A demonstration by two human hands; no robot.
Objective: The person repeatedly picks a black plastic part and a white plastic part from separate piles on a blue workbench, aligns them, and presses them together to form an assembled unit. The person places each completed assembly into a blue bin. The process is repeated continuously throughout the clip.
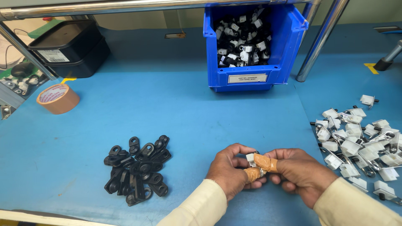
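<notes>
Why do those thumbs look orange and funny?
Brown tape is wrapped round the left hand's thumb and a right hand digit, like guards. Both hands pinch a small white part. Nothing looks spilled or broken.

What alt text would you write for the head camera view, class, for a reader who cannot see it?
Two hands, left hand and right hand, with tape-wrapped fingers hold a small white part above a blue table. Black brackets lie left, white parts right, a blue bin behind.
</notes>
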